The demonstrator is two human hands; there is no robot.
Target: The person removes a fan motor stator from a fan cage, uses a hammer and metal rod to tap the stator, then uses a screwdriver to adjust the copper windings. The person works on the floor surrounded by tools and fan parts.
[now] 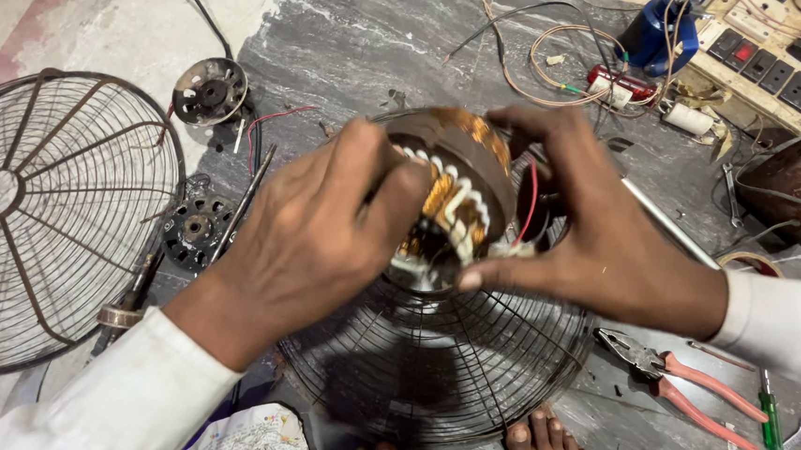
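Note:
A fan motor stator (pixel 459 188) with copper windings and white insulation is held up in both hands above a round wire fan guard (pixel 438 363). My left hand (pixel 317 235) grips its left side, fingers curled over the rim. My right hand (pixel 589 231) clasps its right side, thumb under the winding. A thin red wire (pixel 530 202) runs down from the stator by my right palm.
A second wire fan guard (pixel 52 207) lies at the left. Two round motor covers (pixel 210 88) (pixel 196 230) sit near it. Orange-handled pliers (pixel 689 388), a green screwdriver (pixel 769 415), a switchboard with sockets (pixel 770 63), loose wires and a blue object (pixel 660 33) lie at the right. Toes (pixel 538 441) show below.

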